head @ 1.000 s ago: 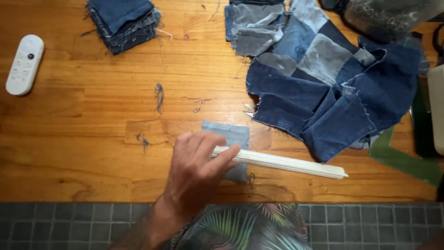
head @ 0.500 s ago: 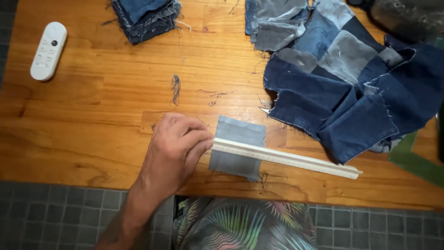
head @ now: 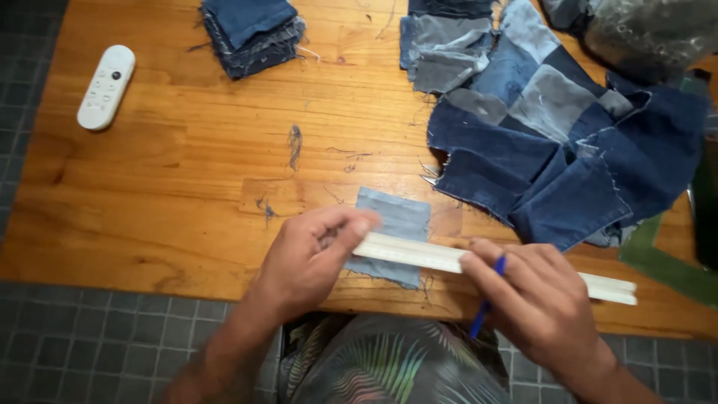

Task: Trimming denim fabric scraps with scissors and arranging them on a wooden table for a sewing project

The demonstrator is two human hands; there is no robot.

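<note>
A small light-blue denim patch (head: 394, 217) lies near the front edge of the wooden table (head: 172, 194). Across it lies a long white ruler (head: 419, 254), running to the right. My left hand (head: 314, 254) presses down on the ruler's left end, fingers over the patch. My right hand (head: 535, 299) rests on the ruler's middle and grips a blue pen (head: 488, 299), its tip pointing down toward me. The ruler's right end (head: 613, 289) sticks out past my right hand.
A patchwork of joined denim squares (head: 553, 127) covers the right side of the table. A stack of denim squares (head: 250, 34) sits at the back. A white remote control (head: 107, 86) lies at the far left. Loose threads (head: 294, 144) dot the middle. Grey tiled floor below.
My right hand has come into view with the blue pen and settled on the ruler. The left hand stays pressed on the ruler's left end over the patch.
</note>
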